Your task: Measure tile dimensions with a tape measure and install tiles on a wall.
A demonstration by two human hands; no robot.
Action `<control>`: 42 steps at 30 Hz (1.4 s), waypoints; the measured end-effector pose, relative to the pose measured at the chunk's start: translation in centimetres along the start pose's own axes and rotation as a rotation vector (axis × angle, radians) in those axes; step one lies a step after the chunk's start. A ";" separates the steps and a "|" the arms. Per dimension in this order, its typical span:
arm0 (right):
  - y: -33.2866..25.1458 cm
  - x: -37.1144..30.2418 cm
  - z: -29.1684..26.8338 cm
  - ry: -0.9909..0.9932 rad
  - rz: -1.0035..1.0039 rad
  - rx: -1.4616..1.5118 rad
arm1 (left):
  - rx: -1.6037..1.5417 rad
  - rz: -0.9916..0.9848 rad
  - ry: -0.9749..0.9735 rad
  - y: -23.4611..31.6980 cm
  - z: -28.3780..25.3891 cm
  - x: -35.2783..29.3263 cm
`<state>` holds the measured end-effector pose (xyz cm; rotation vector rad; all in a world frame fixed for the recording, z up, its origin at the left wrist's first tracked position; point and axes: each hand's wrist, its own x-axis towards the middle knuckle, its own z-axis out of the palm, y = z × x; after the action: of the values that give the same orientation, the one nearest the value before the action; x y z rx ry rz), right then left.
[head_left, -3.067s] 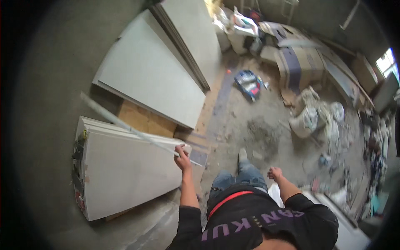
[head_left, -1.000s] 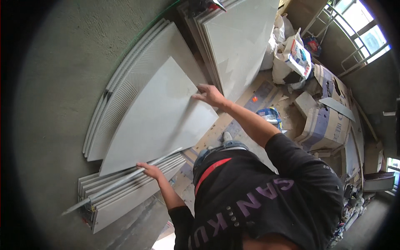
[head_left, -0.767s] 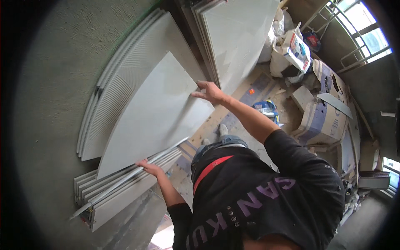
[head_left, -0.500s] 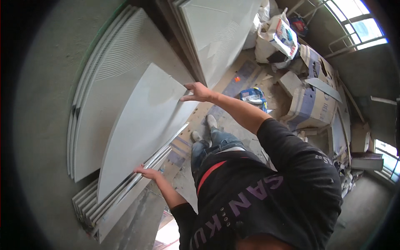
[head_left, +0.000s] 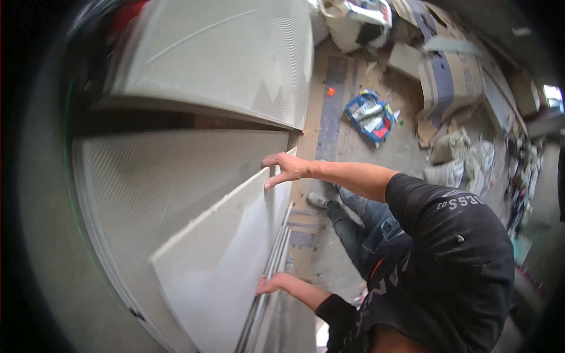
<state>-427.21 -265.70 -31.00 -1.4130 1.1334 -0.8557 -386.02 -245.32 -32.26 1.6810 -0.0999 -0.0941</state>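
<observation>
Our right hand (head_left: 288, 167) pinches the white panel (head_left: 215, 276) by its upper edge; our left hand (head_left: 276, 283) half-curls below, hold unclear.

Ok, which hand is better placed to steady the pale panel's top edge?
The right hand, I'd judge: it already grips that edge of the pale panel, while the left hand is down near the lower edge.

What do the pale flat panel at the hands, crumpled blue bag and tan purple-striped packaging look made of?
Pale flat panel: perhaps ceramic tile or board; stiff, slight sheen, rough edge.
Crumpled blue bag: likely plastic; creased, shiny patches.
Tan purple-striped packaging: apparently cardboard; matte, torn lower edge.
</observation>
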 end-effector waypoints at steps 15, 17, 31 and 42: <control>6.9 -1.9 0.6 0.114 -0.151 0.203 | 0.006 -0.243 -0.041 -5.5 -1.5 -1.9; 7.9 -3.0 0.4 0.095 -0.111 0.242 | 0.031 -0.251 -0.066 -5.1 -0.9 -4.7; 0.7 -13.6 2.8 0.611 -0.155 0.185 | 0.185 -0.045 -0.322 4.7 -2.2 -7.8; -10.8 -41.1 -0.2 1.115 -0.095 0.298 | 0.213 -0.024 -1.007 13.9 -9.9 -26.0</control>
<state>-437.29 -226.97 -16.83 -0.6830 1.6344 -1.9037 -410.81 -233.99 -17.22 1.6978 -0.8642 -0.9702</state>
